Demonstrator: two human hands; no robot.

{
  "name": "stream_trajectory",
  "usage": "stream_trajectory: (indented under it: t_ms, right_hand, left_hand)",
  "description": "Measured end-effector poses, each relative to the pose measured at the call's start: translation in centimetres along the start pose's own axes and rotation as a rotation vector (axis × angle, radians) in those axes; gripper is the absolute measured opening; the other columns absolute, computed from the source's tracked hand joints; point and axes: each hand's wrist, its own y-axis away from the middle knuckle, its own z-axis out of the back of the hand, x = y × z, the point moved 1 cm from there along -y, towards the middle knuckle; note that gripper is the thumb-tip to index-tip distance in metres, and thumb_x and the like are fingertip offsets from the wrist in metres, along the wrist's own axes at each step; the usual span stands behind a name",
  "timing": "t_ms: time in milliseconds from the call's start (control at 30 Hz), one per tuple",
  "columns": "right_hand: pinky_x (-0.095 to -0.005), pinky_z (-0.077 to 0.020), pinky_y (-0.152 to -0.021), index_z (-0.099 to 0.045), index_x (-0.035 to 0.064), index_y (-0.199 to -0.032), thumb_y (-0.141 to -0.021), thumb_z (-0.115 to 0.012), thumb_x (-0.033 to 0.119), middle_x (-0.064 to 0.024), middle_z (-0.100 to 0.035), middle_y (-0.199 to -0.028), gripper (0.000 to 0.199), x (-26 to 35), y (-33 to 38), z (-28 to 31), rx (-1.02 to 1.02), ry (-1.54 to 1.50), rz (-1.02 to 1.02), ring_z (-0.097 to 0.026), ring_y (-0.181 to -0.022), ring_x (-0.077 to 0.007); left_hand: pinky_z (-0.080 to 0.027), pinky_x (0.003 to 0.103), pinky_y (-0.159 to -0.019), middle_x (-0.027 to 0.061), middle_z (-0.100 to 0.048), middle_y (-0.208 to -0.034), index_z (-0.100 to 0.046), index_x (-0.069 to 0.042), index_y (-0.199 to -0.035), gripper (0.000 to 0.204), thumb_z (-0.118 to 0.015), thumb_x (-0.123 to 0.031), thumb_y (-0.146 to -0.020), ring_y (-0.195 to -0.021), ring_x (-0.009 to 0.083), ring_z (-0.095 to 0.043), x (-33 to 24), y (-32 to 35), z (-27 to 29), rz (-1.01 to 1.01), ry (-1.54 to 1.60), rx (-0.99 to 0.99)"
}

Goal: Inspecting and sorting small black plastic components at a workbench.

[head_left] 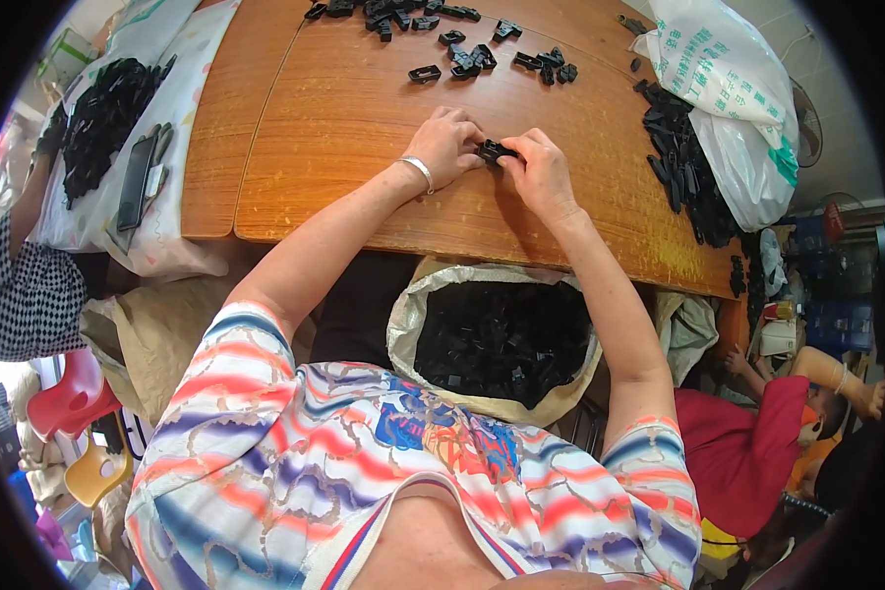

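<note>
– What's closest to the person?
– A creased, pale sack (399, 329), its wide mouth full of black parts (497, 339); it stands in the way between lap and wooden table (329, 128).
– And the hands?
– Both over the table's near part, sharing one small black piece (492, 150); the left hand (445, 146) pinches one end, fingers bent in close; the right hand (539, 172) grips the other between thumb and forefinger, almost no gap left.
– How does it look?
– Short, dark, blocky; the fingertips cover its ends, and finer detail is too small to tell; whether it touches the tabletop, I can't say.
– Farther off?
– Angular loose pieces (472, 61), hard and plastic-looking, clustered on glossy, scuffed wood grain; to the right, a heap of slender black strips (677, 157) beside a crinkled white plastic bag (728, 88).
</note>
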Motion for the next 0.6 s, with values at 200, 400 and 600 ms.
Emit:
stream_trajectory:
  t_ms: [200, 400, 600]
  right_hand:
    - [-0.0404, -0.0511, -0.071, -0.069, 0.0040, -0.093, -0.075, -0.072, 0.004, -0.0136, -0.060, -0.088, 0.018, -0.6, -0.2, 0.0, 0.040, -0.003, -0.012, -0.062, -0.080, -0.0338]
    - [-0.0400, -0.0517, -0.072, -0.068, 0.0062, -0.100, -0.079, -0.068, 0.008, -0.0124, -0.059, -0.092, 0.021, 1.3, 0.8, -1.0, 0.019, 0.183, 0.117, -0.062, -0.080, -0.0338]
    - [-0.0429, -0.0505, -0.070, -0.069, 0.0087, -0.101, -0.079, -0.070, 0.013, -0.0148, -0.060, -0.087, 0.022, 0.6, 1.9, 0.4, 0.127, 0.153, -0.009, -0.062, -0.082, -0.0351]
  left_hand:
    - [-0.045, 0.037, -0.097, 0.0068, -0.062, -0.112, -0.069, -0.003, -0.093, 0.025, -0.077, -0.013, -0.071, -0.112, 0.0296, -0.050, -0.4, -0.3, 0.0, 0.040, 0.004, 0.037]
    - [-0.045, 0.037, -0.096, 0.0060, -0.063, -0.106, -0.071, -0.007, -0.090, 0.023, -0.076, -0.017, -0.071, -0.110, 0.0288, -0.051, 0.2, -0.1, 0.4, 0.001, 0.004, -0.036]
    - [-0.044, 0.037, -0.097, 0.0092, -0.065, -0.106, -0.071, -0.004, -0.092, 0.021, -0.076, -0.015, -0.075, -0.107, 0.0274, -0.055, 0.5, -0.9, 1.1, -0.001, 0.146, 0.110]
